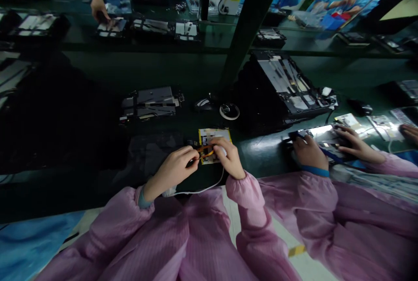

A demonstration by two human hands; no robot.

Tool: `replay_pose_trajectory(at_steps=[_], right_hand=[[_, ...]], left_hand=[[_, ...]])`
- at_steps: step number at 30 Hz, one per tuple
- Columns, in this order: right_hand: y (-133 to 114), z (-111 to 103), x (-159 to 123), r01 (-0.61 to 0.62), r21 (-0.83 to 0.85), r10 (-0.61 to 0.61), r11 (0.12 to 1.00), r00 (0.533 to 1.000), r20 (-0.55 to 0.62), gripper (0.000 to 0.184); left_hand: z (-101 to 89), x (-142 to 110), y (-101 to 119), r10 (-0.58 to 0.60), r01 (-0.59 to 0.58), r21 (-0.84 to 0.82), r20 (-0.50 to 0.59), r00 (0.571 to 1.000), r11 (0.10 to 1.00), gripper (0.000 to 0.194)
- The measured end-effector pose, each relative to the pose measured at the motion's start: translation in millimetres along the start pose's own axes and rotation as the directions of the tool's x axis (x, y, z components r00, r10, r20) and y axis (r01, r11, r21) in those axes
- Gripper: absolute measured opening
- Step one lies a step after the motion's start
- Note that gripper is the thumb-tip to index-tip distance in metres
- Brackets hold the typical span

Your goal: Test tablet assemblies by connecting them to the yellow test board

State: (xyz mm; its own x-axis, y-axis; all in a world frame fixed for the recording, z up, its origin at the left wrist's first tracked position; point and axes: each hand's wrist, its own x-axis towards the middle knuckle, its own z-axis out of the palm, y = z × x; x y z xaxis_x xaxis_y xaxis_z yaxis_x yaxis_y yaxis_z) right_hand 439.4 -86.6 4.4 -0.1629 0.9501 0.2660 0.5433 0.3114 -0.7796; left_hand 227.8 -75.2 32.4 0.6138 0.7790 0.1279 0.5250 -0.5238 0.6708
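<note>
Your left hand [173, 173] and right hand [229, 157] pinch narrow on the orange flex [205, 150], lying sideways across the yellow-edged pack [215, 136]; tape roll [229, 111] just beyond it.

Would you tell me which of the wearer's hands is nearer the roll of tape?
Right. The right hand is just in front of the roll of tape; the left hand is farther, front-left.

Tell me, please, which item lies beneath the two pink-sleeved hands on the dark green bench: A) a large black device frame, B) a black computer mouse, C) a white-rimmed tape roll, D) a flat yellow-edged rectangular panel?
D. The flat yellow-edged rectangular panel lies under the left hand and right hand, with an orange ribbon strip between them.
</note>
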Motion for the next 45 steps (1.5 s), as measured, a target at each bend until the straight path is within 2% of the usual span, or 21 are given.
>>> replay_pose_trajectory(at_steps=[3, 5, 8, 14, 19, 21, 22, 23, 25, 27, 28, 29, 30, 31, 33, 35, 36, 38, 41, 43, 45], right_hand=[[25.3, 0.2, 7.6, -0.118, -0.223, 0.082, 0.968, 0.983, -0.163, 0.028], [36.3, 3.7, 10.7, -0.098, -0.385, 0.044, 0.918, 0.988, -0.147, 0.026], [40.5, 8.1, 11.6, -0.045, -0.529, -0.011, 0.848, 0.995, -0.103, 0.025], [35.2, 9.1, 9.0, 0.002, -0.646, -0.06, 0.763, 0.996, -0.068, 0.026], [46.6, 10.3, 6.7, 0.041, -0.592, -0.102, 0.805, 0.992, -0.07, 0.031], [53.5, 6.4, 6.8, 0.024, -0.514, -0.101, 0.858, 0.987, -0.122, 0.035], [55.0, 2.9, 6.9, 0.002, -0.464, -0.091, 0.886, 0.981, -0.17, 0.037], [53.9, -1.2, 6.8, -0.029, -0.411, -0.075, 0.911, 0.969, -0.234, 0.039], [41.0, -8.3, 4.1, -0.099, -0.33, -0.039, 0.939, 0.921, -0.388, 0.038], [12.4, -7.8, -4.0, -0.131, -0.316, -0.044, 0.94, 0.87, -0.491, 0.035], [-6.4, -2.3, -10.1, -0.115, -0.338, -0.074, 0.934, 0.864, -0.498, 0.033], [-26.6, 7.2, -17.0, -0.048, -0.362, -0.123, 0.931, 0.893, -0.434, 0.032], [-46.8, 20.7, -23.9, 0.071, -0.367, -0.189, 0.928, 0.936, -0.297, 0.032], [-65.3, 37.3, -29.7, 0.216, -0.343, -0.273, 0.914, 0.953, -0.128, 0.033], [-92.8, 75.0, -34.5, 0.417, -0.286, -0.38, 0.863, 0.908, 0.178, 0.033], [-104.5, 108.3, -27.1, 0.477, -0.298, -0.392, 0.827, 0.869, 0.303, 0.031], [-105.4, 120.1, -19.3, 0.469, -0.332, -0.376, 0.819, 0.874, 0.306, 0.03], [-102.1, 131.4, -0.3, 0.397, -0.42, -0.326, 0.816, 0.916, 0.233, 0.029], [-95.5, 124.6, 18.6, 0.289, -0.463, -0.275, 0.838, 0.956, 0.1, 0.033], [-91.7, 115.2, 15.1, 0.27, -0.425, -0.281, 0.864, 0.959, 0.036, 0.037], [-86.4, 109.8, -0.1, 0.261, -0.384, -0.292, 0.885, 0.956, -0.023, 0.04]], left_hand=[[2.3, -0.6, -0.5, 0.028, -0.028, -0.022, -0.042, 0.999, 0.999, 0.015], [3.1, -1.3, -0.6, 0.034, -0.036, -0.04, -0.057, 0.998, 0.999, 0.016], [2.6, -3.4, -0.9, 0.023, -0.026, -0.044, -0.082, 0.996, 0.999, 0.014], [-2.4, -19.8, -3.3, -0.029, 0.012, -0.143, -0.118, 0.993, 0.99, 0.005], [-20.2, -49.8, -15.4, -0.12, 0.074, -0.186, -0.253, 0.96, 0.98, 0.029], [-33.1, -67.8, -30.1, -0.208, 0.16, -0.163, -0.345, 0.915, 0.974, 0.031], [-40.0, -78.6, -39.9, -0.263, 0.217, -0.156, -0.403, 0.877, 0.964, 0.032], [-46.5, -90.6, -51.0, -0.318, 0.277, -0.156, -0.468, 0.824, 0.948, 0.033], [-56.7, -116.7, -74.4, -0.413, 0.392, -0.174, -0.597, 0.688, 0.904, 0.036], [-61.0, -141.5, -95.0, -0.479, 0.464, -0.221, -0.673, 0.564, 0.858, 0.041], [-61.0, -151.7, -102.9, -0.509, 0.475, -0.262, -0.683, 0.523, 0.84, 0.043], [-59.7, -159.6, -109.0, -0.54, 0.471, -0.311, -0.679, 0.497, 0.825, 0.044], [-57.6, -165.1, -113.4, -0.572, 0.458, -0.366, -0.663, 0.482, 0.81, 0.045], [-55.2, -168.2, -116.3, -0.601, 0.44, -0.418, -0.643, 0.475, 0.795, 0.045], [-50.5, -168.7, -119.2, -0.634, 0.405, -0.488, -0.611, 0.474, 0.773, 0.046], [-47.5, -165.2, -120.5, -0.638, 0.373, -0.519, -0.606, 0.474, 0.77, 0.046], [-46.9, -163.4, -121.0, -0.637, 0.357, -0.529, -0.61, 0.472, 0.77, 0.045], [-47.1, -161.3, -121.2, -0.636, 0.333, -0.544, -0.613, 0.468, 0.77, 0.044], [-49.8, -163.4, -118.4, -0.629, 0.33, -0.542, -0.586, 0.511, 0.773, 0.044], [-51.8, -167.0, -114.0, -0.622, 0.354, -0.518, -0.559, 0.549, 0.779, 0.045], [-53.5, -170.7, -108.3, -0.621, 0.38, -0.498, -0.534, 0.574, 0.779, 0.045]])
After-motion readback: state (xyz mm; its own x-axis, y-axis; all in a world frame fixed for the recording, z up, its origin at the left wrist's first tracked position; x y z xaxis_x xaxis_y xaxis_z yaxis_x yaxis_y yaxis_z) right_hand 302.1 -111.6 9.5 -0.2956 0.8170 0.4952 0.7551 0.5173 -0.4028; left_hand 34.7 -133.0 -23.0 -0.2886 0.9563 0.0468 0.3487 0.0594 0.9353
